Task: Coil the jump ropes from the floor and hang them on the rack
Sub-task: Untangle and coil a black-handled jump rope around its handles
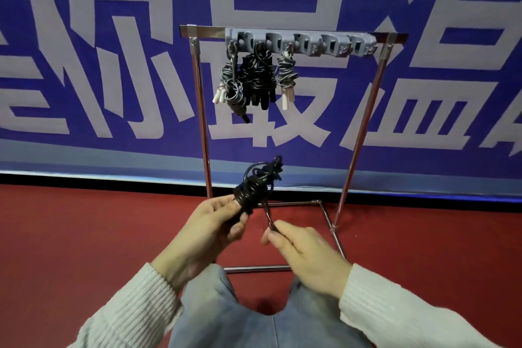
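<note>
Black rope coil [251,192] sat clamped in my left grip [217,223]; my right grip [299,246] pinched its tail, which might slip and unravel.

A blue banner [84,65] with large pale characters is covering the wall, meeting a red floor [70,234].

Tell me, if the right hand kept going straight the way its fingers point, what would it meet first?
Probably the black rope bundle gripped by the left hand. The right hand points up-left along the strand it pinches, though depth is unclear.
</note>
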Available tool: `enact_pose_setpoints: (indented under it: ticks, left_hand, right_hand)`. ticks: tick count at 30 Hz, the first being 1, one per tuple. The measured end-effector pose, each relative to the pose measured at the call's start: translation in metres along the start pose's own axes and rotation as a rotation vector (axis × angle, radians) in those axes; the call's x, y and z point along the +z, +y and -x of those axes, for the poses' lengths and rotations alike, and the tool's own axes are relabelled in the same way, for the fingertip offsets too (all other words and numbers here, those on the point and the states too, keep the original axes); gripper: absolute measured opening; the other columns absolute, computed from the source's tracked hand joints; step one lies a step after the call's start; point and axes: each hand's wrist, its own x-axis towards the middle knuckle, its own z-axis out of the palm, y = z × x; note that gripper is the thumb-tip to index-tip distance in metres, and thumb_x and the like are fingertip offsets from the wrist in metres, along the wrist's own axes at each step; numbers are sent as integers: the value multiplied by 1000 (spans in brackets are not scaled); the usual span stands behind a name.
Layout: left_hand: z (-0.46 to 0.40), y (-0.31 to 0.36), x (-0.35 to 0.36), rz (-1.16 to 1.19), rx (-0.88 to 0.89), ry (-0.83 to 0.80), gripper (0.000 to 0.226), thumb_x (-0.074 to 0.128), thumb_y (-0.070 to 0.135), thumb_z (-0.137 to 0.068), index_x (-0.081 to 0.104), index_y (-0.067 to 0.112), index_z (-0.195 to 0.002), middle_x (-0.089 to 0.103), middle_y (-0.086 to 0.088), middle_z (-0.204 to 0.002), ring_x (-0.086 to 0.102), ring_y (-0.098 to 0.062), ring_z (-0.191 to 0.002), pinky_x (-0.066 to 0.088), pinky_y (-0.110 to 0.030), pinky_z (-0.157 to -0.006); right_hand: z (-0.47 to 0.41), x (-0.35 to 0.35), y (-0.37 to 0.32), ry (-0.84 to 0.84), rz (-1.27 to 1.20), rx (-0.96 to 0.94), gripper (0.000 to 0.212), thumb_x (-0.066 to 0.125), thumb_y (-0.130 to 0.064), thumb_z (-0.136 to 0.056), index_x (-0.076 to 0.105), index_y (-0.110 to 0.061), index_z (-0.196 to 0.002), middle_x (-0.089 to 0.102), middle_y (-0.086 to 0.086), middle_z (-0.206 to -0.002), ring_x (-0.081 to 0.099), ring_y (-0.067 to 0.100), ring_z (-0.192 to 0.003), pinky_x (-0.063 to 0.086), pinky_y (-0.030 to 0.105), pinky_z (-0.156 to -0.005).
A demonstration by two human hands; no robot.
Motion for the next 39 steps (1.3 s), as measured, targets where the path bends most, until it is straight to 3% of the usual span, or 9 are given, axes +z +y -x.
enact_pose_setpoints:
  ticks: [4,6,10,14,20,26,31,35,39]
  left_hand:
    - [-7,-17,2,-152,-137,259,24,50,9,-105,58,6,-82,53,-6,-65,40,-9,-47,33,-18,-46]
    - [-10,-30,1,-668,-102,277,29,52,11,-105,61,12,-77,61,-3,-66,49,-11,-47,39,-25,-48]
    - [3,-33,6,-1468,111,-160,12,55,29,-100,59,25,-90,71,5,-84,65,-18,-76,51,-35,-71]
    - [23,-1,14,-1140,104,-535,16,56,23,-104,58,21,-89,59,13,-73,52,-7,-63,42,-23,-63]
    - [25,-24,24,-28,60,-322,34,84,36,-83,69,6,-92,56,-7,-72,45,-11,-56,39,-19,-57]
    - [12,-39,37,219,54,22,17,67,21,-88,72,5,-92,54,-10,-72,45,-11,-54,41,-19,-52]
    - [14,-58,39,-616,337,217,19,55,22,-103,61,11,-90,66,2,-71,57,-12,-59,47,-31,-59]
    - [19,-61,31,-1127,461,327,23,49,40,-91,58,23,-77,56,6,-59,52,-12,-54,40,-33,-55]
    - [26,-52,46,-407,347,390,32,56,38,-82,74,13,-86,74,-7,-81,68,-16,-78,55,-39,-71]
  right_hand:
    - [-2,-10,-15,-54,617,-117,42,18,-54,-101,47,-26,-90,67,-2,-88,66,32,-80,42,39,-63]
    - [-12,-16,-19,-116,827,-285,45,23,-52,-97,58,-26,-88,69,-1,-85,69,31,-73,39,36,-57]
    - [-53,-59,-17,-351,554,-195,29,56,-49,-97,72,-25,-91,72,-3,-83,66,20,-77,52,39,-69]
    - [-54,-62,1,-447,-344,116,6,71,-15,-95,74,-18,-99,56,1,-56,49,10,-46,46,26,-52]
    - [-27,3,-13,19,-1618,263,30,79,-13,-75,73,-3,-103,70,15,-88,70,21,-72,58,30,-59]
    - [-36,8,-27,266,-1516,266,31,58,-29,-92,71,-3,-102,66,17,-93,63,23,-80,47,36,-73]
    - [-34,6,-25,388,-892,255,14,75,-19,-88,69,-6,-86,67,7,-73,64,19,-69,52,31,-66]
    - [-33,12,-19,402,-894,362,14,75,-21,-89,73,-16,-76,66,2,-74,63,15,-75,52,29,-70]
    - [-36,11,-20,452,-894,382,16,77,-37,-79,78,-22,-78,72,2,-82,69,17,-84,55,41,-82]
